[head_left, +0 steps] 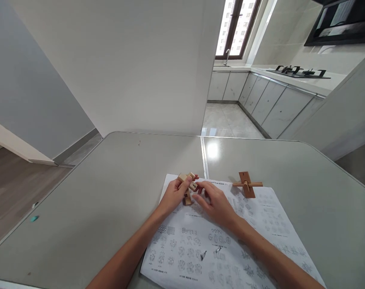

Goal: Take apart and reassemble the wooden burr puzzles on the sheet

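Observation:
My left hand (176, 194) is closed around light wooden puzzle blocks (184, 177), its thumb pressing from the front. One pale block (193, 186) shows a dark "3" on its end. My right hand (214, 198) is beside it, index fingertip at that block's edge and thumb held apart below. Under the held blocks, a darker brown wooden piece (187, 198) is partly hidden by my hands; whether it is held or lies on the paper I cannot tell. To the right, a brown flat wooden piece (246, 185) has a round stick (256, 184) lying crosswise through or against it.
Large printed paper (200, 263) with small line diagrams lies under my hands on the grey table (88, 224). A small teal object (34, 218) is near the table's left edge. A seam (204, 156) crosses the tabletop. Beyond stand a wall and a kitchen counter with a stove (299, 72).

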The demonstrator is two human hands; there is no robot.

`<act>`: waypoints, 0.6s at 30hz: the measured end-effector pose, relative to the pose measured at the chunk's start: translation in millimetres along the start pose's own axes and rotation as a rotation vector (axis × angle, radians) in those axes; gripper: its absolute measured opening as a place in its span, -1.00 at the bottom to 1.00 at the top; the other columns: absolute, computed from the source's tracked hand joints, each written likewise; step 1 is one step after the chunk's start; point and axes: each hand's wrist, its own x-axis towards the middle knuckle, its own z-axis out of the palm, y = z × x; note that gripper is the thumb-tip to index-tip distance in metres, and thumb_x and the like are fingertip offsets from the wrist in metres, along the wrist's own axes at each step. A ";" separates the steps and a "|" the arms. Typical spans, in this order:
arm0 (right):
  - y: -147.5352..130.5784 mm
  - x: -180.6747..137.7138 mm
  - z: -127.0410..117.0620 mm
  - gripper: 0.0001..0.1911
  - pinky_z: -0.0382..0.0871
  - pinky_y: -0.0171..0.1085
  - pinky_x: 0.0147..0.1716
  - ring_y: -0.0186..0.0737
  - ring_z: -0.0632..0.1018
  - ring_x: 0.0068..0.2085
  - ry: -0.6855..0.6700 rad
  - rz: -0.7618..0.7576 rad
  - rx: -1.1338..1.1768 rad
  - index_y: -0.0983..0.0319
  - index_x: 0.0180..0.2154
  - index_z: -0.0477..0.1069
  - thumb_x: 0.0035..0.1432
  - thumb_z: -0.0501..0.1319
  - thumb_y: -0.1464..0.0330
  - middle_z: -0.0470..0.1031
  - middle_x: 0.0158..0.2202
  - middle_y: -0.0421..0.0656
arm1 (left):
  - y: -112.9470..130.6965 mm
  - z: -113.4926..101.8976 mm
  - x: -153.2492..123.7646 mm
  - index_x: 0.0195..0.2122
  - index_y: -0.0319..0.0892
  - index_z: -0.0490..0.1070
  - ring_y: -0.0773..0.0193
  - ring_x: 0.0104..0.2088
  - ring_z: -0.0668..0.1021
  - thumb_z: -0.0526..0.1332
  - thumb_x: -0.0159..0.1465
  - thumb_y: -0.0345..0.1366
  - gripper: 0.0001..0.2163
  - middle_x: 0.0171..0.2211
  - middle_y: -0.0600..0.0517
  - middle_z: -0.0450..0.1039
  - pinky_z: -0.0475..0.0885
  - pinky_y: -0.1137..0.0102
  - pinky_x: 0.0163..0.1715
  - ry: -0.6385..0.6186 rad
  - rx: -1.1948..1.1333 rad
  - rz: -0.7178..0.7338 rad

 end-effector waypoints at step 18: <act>4.6 2.3 -3.3 -0.80 0.44 -0.21 -0.32 -0.17 0.53 -0.32 0.023 0.167 0.273 0.17 -0.10 0.46 0.43 0.21 0.18 0.58 -0.24 -0.13 | -4.0 2.9 -4.3 -0.06 -0.15 0.56 0.20 -0.30 0.53 0.17 0.43 0.13 -0.56 -0.26 -0.02 0.57 0.42 0.36 -0.30 -0.014 0.340 0.071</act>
